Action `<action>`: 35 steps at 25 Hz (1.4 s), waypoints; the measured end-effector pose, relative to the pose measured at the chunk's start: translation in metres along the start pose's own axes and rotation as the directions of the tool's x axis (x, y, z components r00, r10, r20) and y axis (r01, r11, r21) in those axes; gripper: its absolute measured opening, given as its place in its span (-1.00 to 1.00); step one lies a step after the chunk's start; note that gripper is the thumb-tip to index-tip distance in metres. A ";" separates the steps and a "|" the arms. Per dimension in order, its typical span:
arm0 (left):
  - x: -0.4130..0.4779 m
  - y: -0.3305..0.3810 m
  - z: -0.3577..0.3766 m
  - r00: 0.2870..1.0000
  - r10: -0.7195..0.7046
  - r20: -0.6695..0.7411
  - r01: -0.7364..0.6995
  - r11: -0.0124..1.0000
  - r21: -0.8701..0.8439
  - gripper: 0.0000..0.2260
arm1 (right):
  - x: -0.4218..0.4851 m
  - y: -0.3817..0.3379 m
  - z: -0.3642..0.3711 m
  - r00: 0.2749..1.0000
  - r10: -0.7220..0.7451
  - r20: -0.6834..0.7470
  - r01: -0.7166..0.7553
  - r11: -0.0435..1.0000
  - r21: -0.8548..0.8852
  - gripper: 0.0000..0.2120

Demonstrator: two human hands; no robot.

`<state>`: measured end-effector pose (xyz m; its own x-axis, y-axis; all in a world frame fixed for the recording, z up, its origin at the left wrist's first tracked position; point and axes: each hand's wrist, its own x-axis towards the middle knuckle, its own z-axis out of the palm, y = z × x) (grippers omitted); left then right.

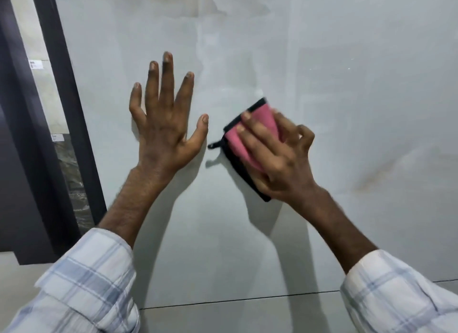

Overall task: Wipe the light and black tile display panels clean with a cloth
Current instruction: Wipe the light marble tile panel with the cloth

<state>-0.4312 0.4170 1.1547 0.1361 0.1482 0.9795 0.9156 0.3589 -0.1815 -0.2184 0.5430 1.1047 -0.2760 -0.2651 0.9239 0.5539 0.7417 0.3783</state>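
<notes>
Cloth: pink with a black border, pressed flat on the light panel, right of its middle. A small black loop sticks out from the cloth's left edge.
Right hand: on top of the cloth, holding it against the panel. Two fingers lie stretched across the pink face and the other two are bent at the cloth's right edge. I cannot see my thumb. The hand and cloth are a little blurred.
Left hand: spread wide, palm flat on the same panel and fingers pointing up. It holds nothing. Its thumb is near the cloth's loop but not touching it.
Light panel: pale grey and glossy, filling most of the view. Faint streaks show near the top, and a brownish smear lies well to the right of the cloth.
Black frame: runs along the panel's left edge, leaning in the wide-angle view.
Beyond the frame: a beige sample tile with a small label, a dark marbled tile below it, and a dark surface at the far left.
Sleeves: pale plaid on my left arm and my right arm.
Floor: light grey tile, meeting the panel's lower edge at a thin dark line.
</notes>
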 end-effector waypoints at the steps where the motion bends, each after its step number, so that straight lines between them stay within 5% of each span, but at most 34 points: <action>1: -0.005 0.001 0.002 1.000 0.027 0.010 -0.027 0.999 0.019 -0.37 | -0.004 0.004 0.000 0.997 -0.078 0.018 0.078 0.997 -0.007 -0.52; 3: -0.008 0.000 0.005 0.998 0.054 0.014 -0.054 0.998 0.022 -0.37 | 0.019 0.031 -0.004 0.999 -0.047 0.006 0.047 0.999 -0.027 -0.51; 6: -0.006 0.000 0.005 0.998 0.058 0.006 -0.058 0.998 0.006 -0.37 | 0.070 0.065 -0.012 0.929 0.358 -0.098 -0.361 0.932 -0.013 -0.44; 8: -0.009 0.000 0.004 0.998 0.061 0.010 -0.060 0.998 -0.013 -0.37 | 0.077 0.051 -0.010 0.869 0.474 -0.141 -0.473 0.880 0.044 -0.41; 12: -0.005 0.002 -0.002 0.995 0.097 -0.001 -0.097 0.995 -0.039 -0.34 | 0.044 0.024 0.001 0.999 -0.021 -0.045 0.021 1.000 -0.005 -0.52; 14: 0.017 0.000 -0.005 0.995 0.099 -0.034 -0.099 0.995 -0.013 -0.33 | 0.062 0.047 -0.003 0.997 -0.069 -0.038 0.068 0.997 -0.026 -0.53; 16: 0.048 -0.004 -0.007 0.995 0.085 -0.057 -0.085 0.996 0.007 -0.32 | 0.094 0.076 -0.008 0.993 0.099 -0.069 -0.103 0.994 -0.045 -0.48; 19: 0.081 -0.011 -0.005 0.993 0.100 -0.065 -0.099 0.995 0.024 -0.32 | 0.128 0.086 -0.016 0.875 0.467 -0.130 -0.463 0.884 0.062 -0.40; 21: 0.085 -0.014 -0.001 0.993 0.106 -0.057 -0.104 0.994 0.023 -0.34 | 0.122 0.068 -0.010 0.927 0.355 -0.124 -0.351 0.935 0.056 -0.39; 24: 0.079 -0.015 0.003 0.990 0.132 -0.054 -0.130 0.991 0.036 -0.33 | 0.103 0.064 -0.005 0.998 -0.066 -0.013 0.066 0.997 0.038 -0.47; 26: 0.080 -0.013 0.002 0.991 0.121 -0.065 -0.120 0.993 0.022 -0.33 | 0.123 0.087 -0.010 1.000 0.006 -0.027 -0.005 0.999 0.054 -0.47; 30: 0.104 -0.009 -0.004 0.991 0.081 -0.102 -0.083 0.997 -0.012 -0.34 | 0.175 0.099 -0.017 0.901 0.419 -0.111 -0.407 0.906 0.116 -0.41; 33: 0.126 -0.013 -0.006 0.991 0.102 -0.084 -0.102 0.995 0.001 -0.30 | 0.155 0.074 -0.005 0.995 0.077 -0.071 -0.073 0.996 0.053 -0.41; 35: 0.139 -0.014 -0.007 0.989 0.131 -0.064 -0.128 0.991 0.039 -0.28 | 0.159 0.090 -0.008 0.994 -0.102 -0.035 0.104 0.993 0.046 -0.46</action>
<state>-0.4224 0.4259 1.2937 0.2785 0.1346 0.9510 0.8751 0.3724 -0.3090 -0.2058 0.5624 1.2861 -0.3038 -0.3610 0.8817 0.4850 0.7379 0.4692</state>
